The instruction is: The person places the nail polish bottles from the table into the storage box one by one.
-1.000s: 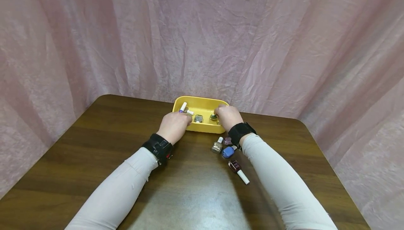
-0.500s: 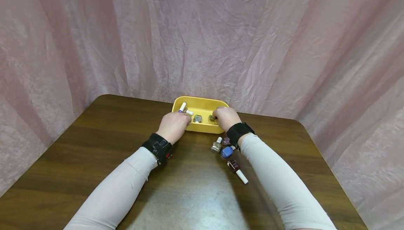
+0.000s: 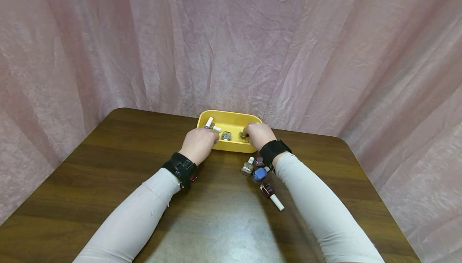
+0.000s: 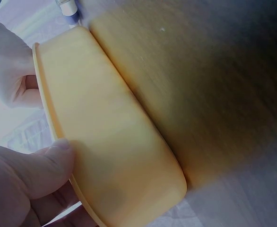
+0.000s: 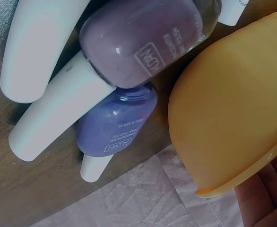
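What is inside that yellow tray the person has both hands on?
The yellow tray holds small nail polish bottles: a purple one with a white cap at its left end, a glittery one in the middle. The left hand and right hand cover whatever lies beneath them.

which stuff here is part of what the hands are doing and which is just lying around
In use: yellow tray, held at its rim by the left hand and right hand; bottles in the tray.

Lying about: glitter bottle, blue bottle, dark red bottle, pink curtain.
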A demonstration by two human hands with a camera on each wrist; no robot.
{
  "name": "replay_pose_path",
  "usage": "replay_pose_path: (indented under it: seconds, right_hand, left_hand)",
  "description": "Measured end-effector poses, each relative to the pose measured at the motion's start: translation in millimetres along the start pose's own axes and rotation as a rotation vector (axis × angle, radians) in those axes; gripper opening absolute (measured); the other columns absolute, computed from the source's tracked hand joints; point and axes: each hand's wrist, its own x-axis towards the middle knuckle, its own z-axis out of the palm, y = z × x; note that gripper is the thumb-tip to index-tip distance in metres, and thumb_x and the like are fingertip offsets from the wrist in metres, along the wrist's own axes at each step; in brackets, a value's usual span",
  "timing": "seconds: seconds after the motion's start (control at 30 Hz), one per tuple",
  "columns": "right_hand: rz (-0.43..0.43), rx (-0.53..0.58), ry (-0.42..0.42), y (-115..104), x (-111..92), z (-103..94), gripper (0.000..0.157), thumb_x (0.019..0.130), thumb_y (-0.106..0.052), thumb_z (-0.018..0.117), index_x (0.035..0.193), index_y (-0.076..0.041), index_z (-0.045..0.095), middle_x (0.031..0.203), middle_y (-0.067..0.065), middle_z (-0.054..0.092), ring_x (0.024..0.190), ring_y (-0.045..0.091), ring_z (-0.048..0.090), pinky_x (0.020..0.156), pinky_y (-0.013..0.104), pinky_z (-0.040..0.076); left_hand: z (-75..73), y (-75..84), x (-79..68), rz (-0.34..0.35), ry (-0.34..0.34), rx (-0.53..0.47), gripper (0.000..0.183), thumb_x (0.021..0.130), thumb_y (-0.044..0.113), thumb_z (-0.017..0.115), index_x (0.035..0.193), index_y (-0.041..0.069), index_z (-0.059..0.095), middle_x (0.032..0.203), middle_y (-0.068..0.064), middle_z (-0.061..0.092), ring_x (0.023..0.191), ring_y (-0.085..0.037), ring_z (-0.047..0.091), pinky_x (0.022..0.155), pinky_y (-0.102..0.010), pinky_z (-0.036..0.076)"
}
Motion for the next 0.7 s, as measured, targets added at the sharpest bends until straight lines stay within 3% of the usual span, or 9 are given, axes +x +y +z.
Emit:
replay_pose_path:
  seconds: [0.37, 0.7]
  right_hand:
    - [-0.014, 0.008, -0.01, 1.8, -0.1, -0.8, 0.015, 0.095, -0.007, 0.087, 0.109, -0.011, 0.087, 0.107, 0.006, 0.082, 0.097, 0.025, 0.076, 0.087, 0.044, 0.062]
    - [-0.034, -0.018, 0.011, 3.0, -1.2, -0.3, 0.012, 0.092, -0.007, 0.089, 0.103, -0.013, 0.087, 0.101, 0.003, 0.082, 0.091, 0.021, 0.075, 0.078, 0.043, 0.062]
  left_hand:
    - [0.6, 0.1, 0.5, -0.008, -0.019, 0.001, 0.007, 0.097, 0.016, 0.081, 0.1, 0.017, 0.087, 0.096, -0.001, 0.081, 0.082, -0.023, 0.073, 0.073, -0.043, 0.061]
    - [-1.5, 1.6, 0.5, -0.006, -0.013, 0.003, 0.006, 0.097, 0.017, 0.08, 0.098, 0.016, 0.086, 0.095, -0.001, 0.081, 0.081, -0.023, 0.072, 0.072, -0.043, 0.061]
